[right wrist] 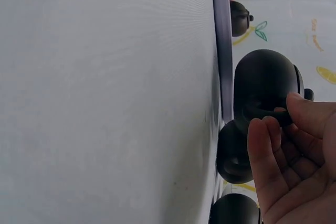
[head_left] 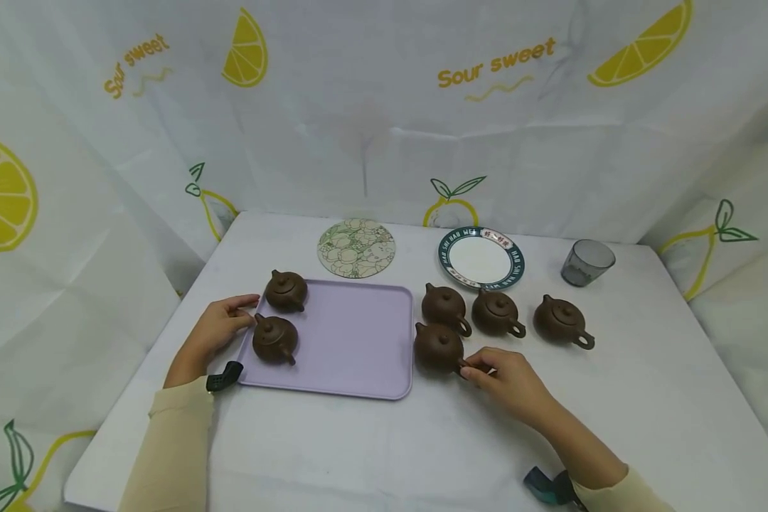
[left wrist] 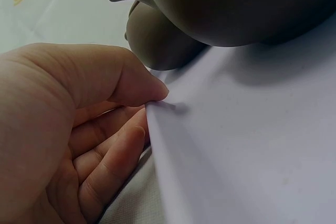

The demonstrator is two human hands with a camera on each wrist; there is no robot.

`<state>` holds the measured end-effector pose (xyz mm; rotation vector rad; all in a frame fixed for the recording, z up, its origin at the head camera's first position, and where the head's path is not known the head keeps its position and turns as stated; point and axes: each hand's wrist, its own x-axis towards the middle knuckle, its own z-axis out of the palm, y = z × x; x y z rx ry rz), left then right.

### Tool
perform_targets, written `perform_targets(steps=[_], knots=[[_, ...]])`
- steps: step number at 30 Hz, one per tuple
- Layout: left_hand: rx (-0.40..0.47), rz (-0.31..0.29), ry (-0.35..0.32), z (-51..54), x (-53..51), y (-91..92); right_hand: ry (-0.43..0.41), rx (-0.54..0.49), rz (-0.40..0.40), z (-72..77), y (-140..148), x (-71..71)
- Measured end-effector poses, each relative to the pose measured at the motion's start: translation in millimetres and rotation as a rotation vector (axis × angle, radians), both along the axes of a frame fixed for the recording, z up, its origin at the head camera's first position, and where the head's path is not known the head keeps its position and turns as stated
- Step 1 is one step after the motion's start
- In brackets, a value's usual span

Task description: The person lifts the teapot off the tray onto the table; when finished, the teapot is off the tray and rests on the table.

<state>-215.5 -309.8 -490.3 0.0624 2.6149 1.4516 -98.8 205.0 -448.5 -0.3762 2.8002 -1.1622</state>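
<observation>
My left hand (head_left: 216, 327) pinches the left rim of a lilac tray (head_left: 352, 341), thumb on top in the left wrist view. Two brown teapots stand on the tray's left side, a rear teapot (head_left: 286, 291) and a front teapot (head_left: 274, 340). By its handle, my right hand (head_left: 508, 384) holds another brown teapot (head_left: 438, 347) beside the tray's right edge. Its base looks slightly above the table in the right wrist view. Just behind it is a similar teapot (head_left: 444, 306). Farther right stand a teapot (head_left: 495, 313) and another teapot (head_left: 560, 320).
At the back of the white table (head_left: 333, 448) lie a round patterned mat (head_left: 356, 248) and a green-rimmed plate (head_left: 448, 257). A grey glass (head_left: 587, 263) stands at the back right. A lemon-print curtain (head_left: 333, 128) hangs behind the table.
</observation>
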Motion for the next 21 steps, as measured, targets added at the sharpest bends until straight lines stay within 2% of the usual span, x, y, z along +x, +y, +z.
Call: perform_targets(steps=[7,14,21], knots=[[-0.003,0.016,0.0,2.5,3.6,0.7,-0.014,0.011,0.042,-1.8,7.4,5.9],[0.007,0.005,-0.001,-0.4,0.1,0.2,0.027,0.014,0.077,-4.7,10.1,9.2],[0.0,-0.004,-0.007,-1.7,-1.6,-1.5,0.01,0.011,0.089,-6.1,11.6,9.7]])
